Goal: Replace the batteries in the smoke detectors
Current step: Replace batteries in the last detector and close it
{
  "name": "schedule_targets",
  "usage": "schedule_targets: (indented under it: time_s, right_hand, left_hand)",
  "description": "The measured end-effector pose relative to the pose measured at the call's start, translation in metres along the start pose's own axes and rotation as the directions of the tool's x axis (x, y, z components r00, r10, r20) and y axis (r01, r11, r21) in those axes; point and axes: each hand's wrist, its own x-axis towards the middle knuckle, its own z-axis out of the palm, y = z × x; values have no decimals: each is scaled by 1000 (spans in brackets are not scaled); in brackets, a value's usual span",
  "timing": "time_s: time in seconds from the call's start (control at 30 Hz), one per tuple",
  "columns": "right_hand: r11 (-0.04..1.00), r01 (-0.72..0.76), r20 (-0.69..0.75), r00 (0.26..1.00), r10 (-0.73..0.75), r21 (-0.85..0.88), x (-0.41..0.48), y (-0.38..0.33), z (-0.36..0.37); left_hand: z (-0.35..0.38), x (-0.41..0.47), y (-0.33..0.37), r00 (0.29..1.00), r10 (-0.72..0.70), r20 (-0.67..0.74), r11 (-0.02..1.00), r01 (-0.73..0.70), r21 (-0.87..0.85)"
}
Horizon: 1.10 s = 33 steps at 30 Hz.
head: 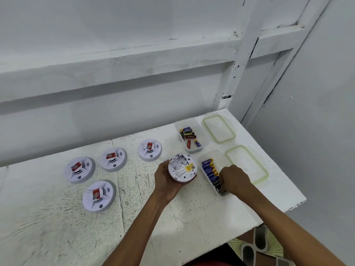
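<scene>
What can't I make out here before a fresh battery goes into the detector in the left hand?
All in the head view:
Right hand: its own back hides the fingertips, so whether they pinch a battery in the near tub is unclear.
White piece behind the left hand: mostly hidden by that hand and the held detector.
Detector's yellow label: print too small to read.

The white tabletop [182, 217] is scratched and speckled. Four detectors [79, 169] [113, 159] [149, 150] [99, 195] lie on its left side. On the right sit two clear tubs [177, 124] [221, 153] of batteries [187, 132] [208, 167], with two lids [219, 128] [246, 164] just beside them.
</scene>
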Motion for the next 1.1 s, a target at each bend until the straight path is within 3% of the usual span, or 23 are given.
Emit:
schedule_targets:
  time_s: [0.27, 0.5, 0.67, 0.83, 0.97, 1.1]
  right_hand:
    - [997, 75, -6, 997, -75, 28, 7, 1, 5]
    - [954, 171, -264, 959, -104, 245, 7, -15, -11]
    - [835, 317, -472, 878, -79, 450, 17, -30, -22]
    - [704, 413, -543, 838, -47, 578, 43, -46, -36]
    - [698, 412, -553, 833, -27, 585, 72, -53, -47]
    - [773, 365, -520, 852, -54, 518, 101, -63, -55]
  left_hand:
    - [2, 2, 1, 1000, 5, -22, 1000, -5, -6]
    - [-1, 7, 7, 996, 10, -87, 993, 0, 121]
    - [-4, 9, 12, 991, 38, -129, 984, -15, 179]
    - [-11, 10, 19, 988, 45, -151, 991, -25, 135]
    - [-10, 7, 24, 989, 54, -140, 990, -34, 139]
    - [-13, 6, 32, 989, 64, -135, 990, -46, 132]
